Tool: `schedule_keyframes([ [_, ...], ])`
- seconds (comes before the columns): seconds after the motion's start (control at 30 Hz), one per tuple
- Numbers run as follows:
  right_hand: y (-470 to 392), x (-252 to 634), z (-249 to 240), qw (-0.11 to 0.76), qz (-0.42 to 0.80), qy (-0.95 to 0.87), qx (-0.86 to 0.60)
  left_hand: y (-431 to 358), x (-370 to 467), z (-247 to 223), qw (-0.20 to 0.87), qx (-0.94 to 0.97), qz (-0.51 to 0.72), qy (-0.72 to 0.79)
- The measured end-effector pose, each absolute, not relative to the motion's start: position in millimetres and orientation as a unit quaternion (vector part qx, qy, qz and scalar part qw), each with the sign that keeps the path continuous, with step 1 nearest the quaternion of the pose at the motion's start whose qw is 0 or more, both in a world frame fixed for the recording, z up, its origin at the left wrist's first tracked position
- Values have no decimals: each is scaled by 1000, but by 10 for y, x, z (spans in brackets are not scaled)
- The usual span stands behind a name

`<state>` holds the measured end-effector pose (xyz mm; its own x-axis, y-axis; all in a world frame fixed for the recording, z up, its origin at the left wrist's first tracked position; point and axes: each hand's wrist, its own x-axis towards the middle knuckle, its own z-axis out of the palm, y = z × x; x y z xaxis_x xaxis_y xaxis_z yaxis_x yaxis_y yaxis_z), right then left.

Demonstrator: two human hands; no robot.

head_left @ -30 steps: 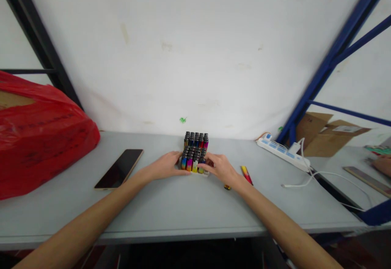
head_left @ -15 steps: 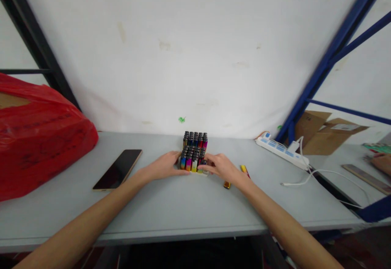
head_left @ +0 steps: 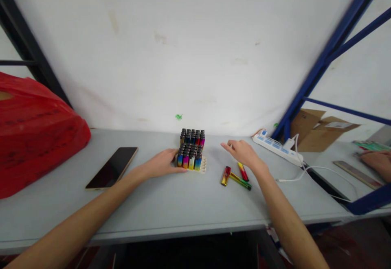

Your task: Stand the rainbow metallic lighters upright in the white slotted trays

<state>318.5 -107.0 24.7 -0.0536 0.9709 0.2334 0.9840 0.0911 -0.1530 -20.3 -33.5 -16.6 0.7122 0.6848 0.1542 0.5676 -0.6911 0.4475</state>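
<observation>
My left hand (head_left: 163,164) is closed around the left side of a pale tray (head_left: 204,165) with round holes. Its thumb lies along the tray's front edge. Black-topped lighters (head_left: 188,160) in bright colours stand upright in the tray, and bare holes show at its right side. To the right, my right hand (head_left: 242,151) is held above the table with its fingers bent; whatever they hold, if anything, is hidden. Below it lie a red-and-gold lighter (head_left: 226,176), a green-and-yellow lighter (head_left: 240,182) and a yellow-and-red lighter (head_left: 243,171).
Behind the tray stands another group of upright lighters (head_left: 192,136), close to the wall. A phone (head_left: 112,168) and a red plastic bag (head_left: 39,134) are on the left. On the right are a power strip (head_left: 276,149), a white cable (head_left: 293,179), cardboard boxes (head_left: 324,132) and another person's hand (head_left: 377,163).
My right hand has moved away from the tray, rightward and up. The lighter it touched at the tray's right end no longer shows there. My left hand stays on the tray.
</observation>
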Motion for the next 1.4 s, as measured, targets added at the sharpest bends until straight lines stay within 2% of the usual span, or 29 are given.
schedule_keyframes([
  [0.1, -1098, 3516, 270, 61, 17, -689, -722, -329, -201, -161, 186, 905, 148, 352],
  [0.33, -1193, 3782, 238, -34, 188, -643, -742, -339, -193, -153, 178, 904, 154, 358],
  [0.43, -1123, 3722, 164, -46, 186, -667, -720, -346, -190, -139, 175, 905, 147, 359],
  [0.5, -1055, 3681, 120, 1, 156, -696, -701, -343, -193, -141, 181, 907, 152, 350],
  [0.67, -907, 3592, 73, 224, 49, -727, -647, -315, -214, -184, 175, 908, 167, 341],
  [0.8, -846, 3465, 34, 401, 138, -696, -580, -288, -231, -205, 181, 912, 163, 330],
  [0.93, -851, 3296, 8, 564, 317, -591, -481, -272, -235, -204, 180, 913, 164, 328],
  [1.0, -869, 3216, 12, 587, 399, -542, -450, -268, -231, -204, 177, 912, 165, 331],
  [1.1, -882, 3114, 9, 572, 468, -504, -447, -267, -223, -204, 174, 913, 161, 331],
  [1.4, -904, 2883, -21, 521, 514, -530, -429, -314, -209, -153, 178, 909, 166, 338],
])
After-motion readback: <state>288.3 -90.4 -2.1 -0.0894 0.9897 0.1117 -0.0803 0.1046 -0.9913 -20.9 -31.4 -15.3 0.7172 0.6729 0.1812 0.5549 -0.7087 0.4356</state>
